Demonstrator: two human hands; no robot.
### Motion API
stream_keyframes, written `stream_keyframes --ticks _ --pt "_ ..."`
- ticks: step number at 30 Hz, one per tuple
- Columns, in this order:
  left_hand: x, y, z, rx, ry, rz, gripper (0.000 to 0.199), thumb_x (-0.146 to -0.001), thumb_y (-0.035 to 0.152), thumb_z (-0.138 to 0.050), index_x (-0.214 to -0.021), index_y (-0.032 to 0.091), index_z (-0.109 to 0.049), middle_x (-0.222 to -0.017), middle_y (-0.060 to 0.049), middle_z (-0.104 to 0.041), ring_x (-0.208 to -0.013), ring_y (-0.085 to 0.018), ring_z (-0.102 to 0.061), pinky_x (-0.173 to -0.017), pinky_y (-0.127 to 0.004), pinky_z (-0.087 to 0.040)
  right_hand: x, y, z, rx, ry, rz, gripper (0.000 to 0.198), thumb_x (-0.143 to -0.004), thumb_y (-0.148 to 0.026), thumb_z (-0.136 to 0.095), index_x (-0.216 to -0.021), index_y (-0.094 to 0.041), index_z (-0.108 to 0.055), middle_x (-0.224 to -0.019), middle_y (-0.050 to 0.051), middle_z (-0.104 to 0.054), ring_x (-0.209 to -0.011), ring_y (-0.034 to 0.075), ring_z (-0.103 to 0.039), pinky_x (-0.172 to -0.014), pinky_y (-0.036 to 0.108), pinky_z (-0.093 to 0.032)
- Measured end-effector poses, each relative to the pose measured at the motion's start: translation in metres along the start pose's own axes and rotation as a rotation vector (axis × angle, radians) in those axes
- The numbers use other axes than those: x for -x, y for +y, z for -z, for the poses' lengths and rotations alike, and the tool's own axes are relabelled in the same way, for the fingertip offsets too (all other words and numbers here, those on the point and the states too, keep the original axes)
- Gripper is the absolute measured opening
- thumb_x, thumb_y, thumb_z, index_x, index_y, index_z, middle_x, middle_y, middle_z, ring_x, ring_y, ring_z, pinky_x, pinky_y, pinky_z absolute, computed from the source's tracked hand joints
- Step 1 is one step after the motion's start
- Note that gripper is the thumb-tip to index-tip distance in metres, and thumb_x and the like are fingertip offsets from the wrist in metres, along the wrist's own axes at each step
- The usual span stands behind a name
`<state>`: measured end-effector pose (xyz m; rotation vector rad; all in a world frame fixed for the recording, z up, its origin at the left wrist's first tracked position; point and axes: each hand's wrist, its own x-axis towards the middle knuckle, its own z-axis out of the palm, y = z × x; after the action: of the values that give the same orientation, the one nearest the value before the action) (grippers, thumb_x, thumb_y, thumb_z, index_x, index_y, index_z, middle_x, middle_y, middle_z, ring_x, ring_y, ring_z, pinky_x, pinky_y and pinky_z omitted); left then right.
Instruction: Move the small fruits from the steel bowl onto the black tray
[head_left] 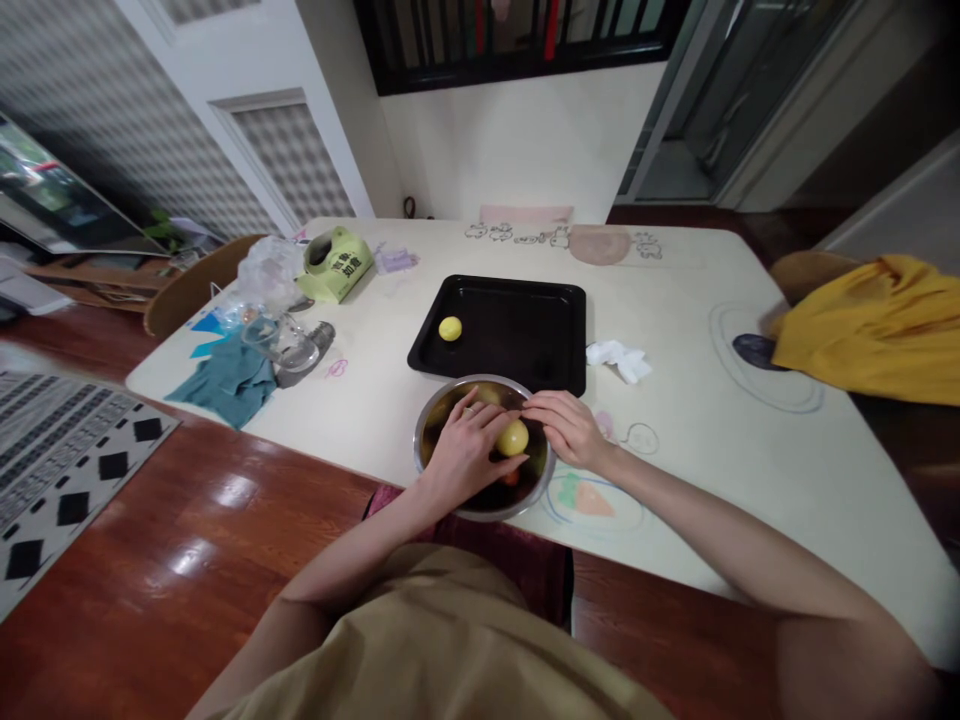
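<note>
So there's a metal bowl [430,428] sitting right at the table's [667,460] near edge, and the left hand [470,440] has thumb and fingers wrapped round a yellow ball [514,437] in its opening. It's just right of that palm, so left's the nearer hand, and it looks round, no long axis I can see. Right hand's [570,428] curled over the bowl's right rim, fingertips by the ball; can't tell if they're touching or gripping. Just past the bowl is a black tray [517,335], another yellow ball [450,329] near its left edge, crumpled tissue [621,360] off its right. Green box [341,262] sits toward the table's far-left corner, white wall [510,150] behind.
</note>
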<state>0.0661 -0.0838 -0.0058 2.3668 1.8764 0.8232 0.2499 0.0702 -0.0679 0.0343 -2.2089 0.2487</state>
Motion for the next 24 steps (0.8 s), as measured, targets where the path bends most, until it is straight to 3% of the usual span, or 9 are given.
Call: stream_keyframes --ticks 8,13,17,21,24 --pt "0.001 -0.004 0.001 0.042 0.012 0.008 0.054 -0.088 0.047 -0.083 -0.133 0.022 -0.066 -0.125 -0.009 -0.076 -0.117 -0.029 -0.072 -0.120 -0.054 -0.047 0.003 0.001 -0.001 0.003 -0.015 -0.011 0.035 -0.108 -0.024 -0.039 -0.123 -0.017 -0.070 -0.114 0.015 -0.077 -0.111 0.028 -0.071 -0.089 0.046 -0.061" --pt "-0.005 -0.020 0.015 0.116 0.085 0.031 0.052 -0.091 0.054 -0.079 -0.129 0.021 -0.067 -0.122 -0.011 -0.075 -0.116 -0.029 -0.072 -0.112 -0.049 -0.055 0.004 0.002 -0.002 -0.009 -0.028 -0.026 0.035 -0.109 -0.025 -0.039 -0.122 -0.017 -0.070 -0.114 0.015 -0.077 -0.111 0.027 -0.071 -0.089 0.047 -0.060" --pt "-0.020 -0.055 0.025 0.187 0.173 0.079 0.036 -0.101 0.043 -0.068 -0.129 0.020 -0.066 -0.125 -0.012 -0.074 -0.118 -0.026 -0.071 -0.106 -0.044 -0.058 0.002 0.001 -0.001 -0.004 -0.008 -0.010 0.034 -0.108 -0.023 -0.039 -0.122 -0.016 -0.070 -0.113 0.015 -0.076 -0.110 0.027 -0.071 -0.088 0.045 -0.060" --pt "-0.044 -0.109 0.020 0.105 0.297 0.130 0.030 -0.102 0.030 -0.063 -0.130 0.019 -0.064 -0.132 -0.014 -0.069 -0.125 -0.026 -0.068 -0.112 -0.046 -0.056 0.000 0.000 0.000 -0.004 -0.011 0.003 0.034 -0.108 -0.023 -0.039 -0.122 -0.016 -0.069 -0.112 0.015 -0.077 -0.109 0.026 -0.071 -0.087 0.044 -0.060" --pt "-0.060 -0.144 0.010 0.035 0.234 0.173 0.039 -0.098 0.024 -0.065 -0.137 0.018 -0.060 -0.140 -0.017 -0.063 -0.132 -0.030 -0.064 -0.114 -0.050 -0.054 0.001 0.001 0.001 -0.003 -0.021 -0.004 0.035 -0.109 -0.024 -0.038 -0.124 -0.017 -0.069 -0.113 0.014 -0.077 -0.110 0.026 -0.071 -0.088 0.045 -0.060"
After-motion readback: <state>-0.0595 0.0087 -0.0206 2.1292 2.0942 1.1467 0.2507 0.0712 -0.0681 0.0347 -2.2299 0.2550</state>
